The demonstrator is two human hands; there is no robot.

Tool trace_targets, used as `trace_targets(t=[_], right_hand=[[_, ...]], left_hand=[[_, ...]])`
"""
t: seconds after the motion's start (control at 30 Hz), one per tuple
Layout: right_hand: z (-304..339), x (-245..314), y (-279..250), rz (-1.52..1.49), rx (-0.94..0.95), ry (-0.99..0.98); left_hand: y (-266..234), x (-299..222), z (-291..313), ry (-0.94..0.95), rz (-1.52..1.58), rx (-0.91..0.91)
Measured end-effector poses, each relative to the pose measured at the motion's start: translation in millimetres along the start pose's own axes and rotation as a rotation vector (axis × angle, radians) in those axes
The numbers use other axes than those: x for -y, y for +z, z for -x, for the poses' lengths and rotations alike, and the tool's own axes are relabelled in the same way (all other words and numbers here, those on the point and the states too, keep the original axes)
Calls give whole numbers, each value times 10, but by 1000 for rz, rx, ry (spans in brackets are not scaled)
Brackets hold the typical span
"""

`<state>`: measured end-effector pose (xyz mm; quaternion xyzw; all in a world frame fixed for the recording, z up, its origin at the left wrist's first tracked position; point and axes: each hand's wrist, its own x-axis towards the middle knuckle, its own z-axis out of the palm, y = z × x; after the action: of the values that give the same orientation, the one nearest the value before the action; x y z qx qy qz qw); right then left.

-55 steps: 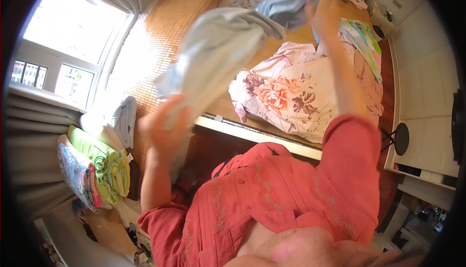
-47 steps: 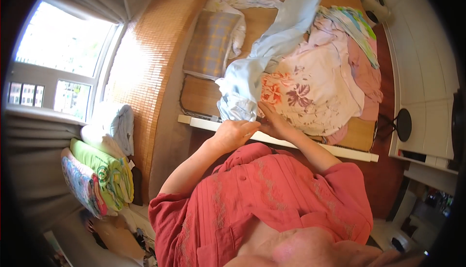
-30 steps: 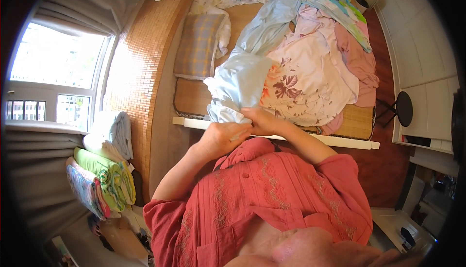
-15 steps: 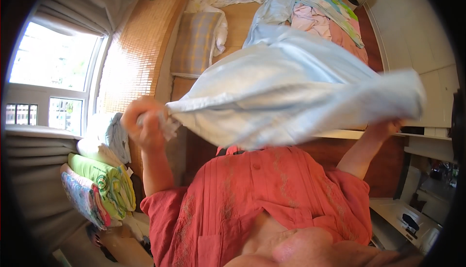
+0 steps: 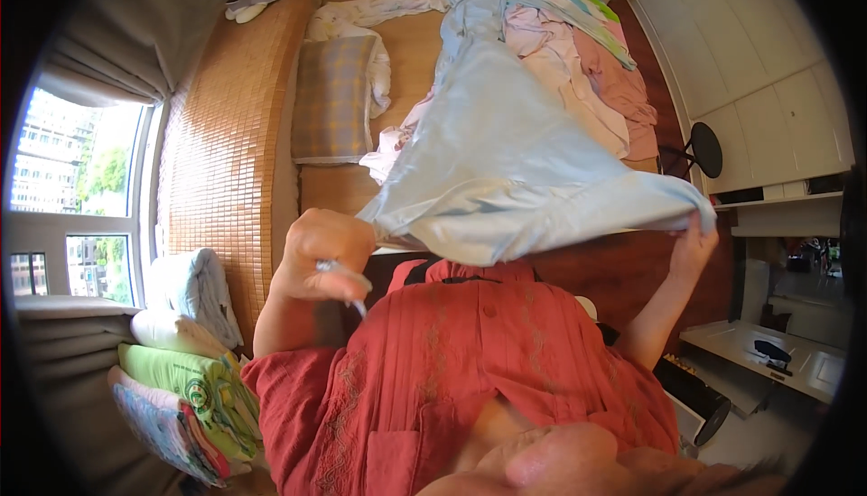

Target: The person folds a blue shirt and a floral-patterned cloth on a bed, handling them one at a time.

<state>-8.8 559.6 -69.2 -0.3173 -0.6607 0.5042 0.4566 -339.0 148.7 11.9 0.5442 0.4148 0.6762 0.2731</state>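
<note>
A long, shiny light blue dress (image 5: 510, 126) stretches from the far end of the bed towards me, its wide hem lifted and spread between my hands. My left hand (image 5: 327, 248) is closed in a fist round the hem's left corner, with a bit of pale cloth poking out between the fingers. At the opposite corner, my right hand (image 5: 694, 248) pinches the hem, which folds over near the fingertips. The hem sags between them in front of my red shirt. The dress's narrow upper part lies on the bed.
Pink clothes (image 5: 578, 81) and a white patterned garment (image 5: 388, 10) lie beside the dress. A plaid pillow (image 5: 332, 99) rests on the bed's left. Along the window runs a ledge with a tile-like mat (image 5: 230, 108); folded bedding (image 5: 185, 388) is stacked nearer. A round black stool (image 5: 704, 150) stands right.
The billowing dress has come down and spread out flatter over the bed. My left hand has moved right and a little lower; my right hand has shifted slightly left, both still gripping the hem.
</note>
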Motion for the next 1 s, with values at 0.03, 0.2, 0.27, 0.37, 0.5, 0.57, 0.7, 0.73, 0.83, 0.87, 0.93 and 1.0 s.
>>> trace_targets(t=[0.03,0.2,0.27,0.37,0.5,0.57,0.7,0.73,0.83,0.87,0.93,1.0], right_hand=[[61,61,-52,5,-125,-34],[109,213,-88,-208,-97,-87],[107,136,-1,343,-53,102],[109,-95,215,517,182,-293],[11,-443,505,38,31,47],[-132,-544,520,-228,187,63],[-335,-726,494,-243,285,70],[-347,-776,527,-123,349,132],[-377,-838,696,126,551,172],[-403,-795,740,200,631,153],[-538,-582,751,229,637,159],[-781,-154,534,278,381,120]], left_hand=[[-44,-12,-19,59,86,72],[-224,117,-23,218,142,34],[-272,268,75,-116,-236,-224],[-255,690,208,-826,-234,-542],[-193,1029,283,-777,-211,-604],[-170,1022,249,-719,-449,-525],[65,994,216,-738,-763,80],[164,1038,221,-783,-871,192],[266,1151,200,-1140,-1017,419],[269,1129,176,-1085,-1067,393],[253,963,77,-1037,-1102,304],[228,609,-94,-881,-1048,60]])
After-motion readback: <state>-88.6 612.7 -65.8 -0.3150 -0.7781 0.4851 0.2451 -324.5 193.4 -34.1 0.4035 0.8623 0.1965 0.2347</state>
